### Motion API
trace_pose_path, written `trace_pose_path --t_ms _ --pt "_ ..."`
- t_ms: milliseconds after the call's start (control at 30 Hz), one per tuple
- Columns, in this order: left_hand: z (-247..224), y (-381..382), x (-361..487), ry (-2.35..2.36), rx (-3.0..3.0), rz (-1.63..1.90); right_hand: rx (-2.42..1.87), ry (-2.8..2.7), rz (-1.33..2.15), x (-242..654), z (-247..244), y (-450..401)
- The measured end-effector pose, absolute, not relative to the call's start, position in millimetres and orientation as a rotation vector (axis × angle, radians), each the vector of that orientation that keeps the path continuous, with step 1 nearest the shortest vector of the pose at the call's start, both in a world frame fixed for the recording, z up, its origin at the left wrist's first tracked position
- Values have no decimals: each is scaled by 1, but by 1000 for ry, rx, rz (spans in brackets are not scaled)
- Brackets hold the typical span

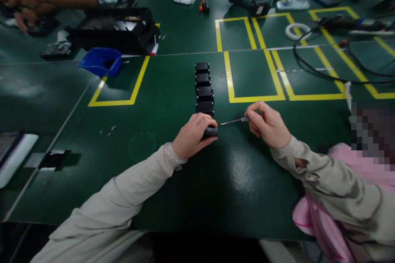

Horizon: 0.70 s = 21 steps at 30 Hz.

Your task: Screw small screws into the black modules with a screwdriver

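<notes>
My left hand (196, 133) grips a small black block (211, 132) against the table, at the near end of a column of similar black blocks (205, 93). Bright screw-like dots line the sides of those blocks. In my right hand (268, 124) is a screwdriver (236, 121), its handle between thumb and fingers. Its thin shaft lies nearly level, pointing left, with the tip at the right side of the held block. Whether the tip sits in a screw is too small to tell.
Several loose screws (109, 131) lie to the left. A blue bin (103, 61) stands before a black box (115, 28); a co-worker's arm (61, 0) is at the far left. Yellow tape (257, 99) marks rectangles, and a black cable (321, 74) crosses the right side.
</notes>
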<state>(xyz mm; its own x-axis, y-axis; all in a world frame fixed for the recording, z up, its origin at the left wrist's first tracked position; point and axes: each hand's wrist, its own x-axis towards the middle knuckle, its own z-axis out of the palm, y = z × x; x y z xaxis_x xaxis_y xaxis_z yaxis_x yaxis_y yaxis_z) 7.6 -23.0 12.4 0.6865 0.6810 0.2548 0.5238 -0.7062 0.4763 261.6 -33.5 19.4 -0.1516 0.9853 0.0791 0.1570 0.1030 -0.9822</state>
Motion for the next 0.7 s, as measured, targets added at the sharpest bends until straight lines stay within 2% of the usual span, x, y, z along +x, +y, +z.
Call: trace_pose_path --t_ms 700 --pt "14 -23 8 962 2507 581 -1154 -1503 1192 261 20 -34"
